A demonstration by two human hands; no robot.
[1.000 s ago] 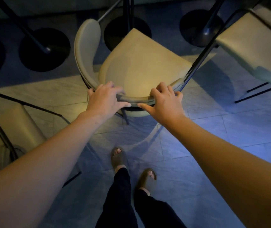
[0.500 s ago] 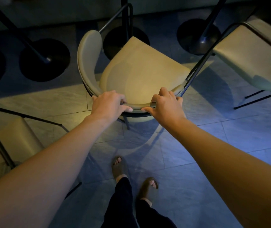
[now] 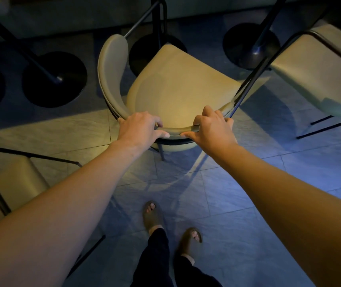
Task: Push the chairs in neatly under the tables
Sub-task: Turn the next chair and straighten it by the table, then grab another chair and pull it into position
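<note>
A beige padded chair (image 3: pixel 177 83) with a curved wrap-around backrest and thin black metal legs stands in the middle of the view, seat pointing away from me. My left hand (image 3: pixel 140 127) grips the top of the backrest left of centre. My right hand (image 3: pixel 213 127) grips the same rim right of centre, thumb underneath. Just beyond the seat stands a black table post on a round base (image 3: pixel 144 52). The table tops are out of view.
Another beige chair (image 3: pixel 318 71) stands at the right, a third (image 3: pixel 16 183) at the lower left. More round black table bases sit at the left (image 3: pixel 55 79) and upper right (image 3: pixel 250 46). My sandalled feet (image 3: pixel 153 216) stand on grey floor tiles.
The chair and both hands sit lower in the view than a second ago, and my feet have stepped forward. The grip on the backrest is unchanged.
</note>
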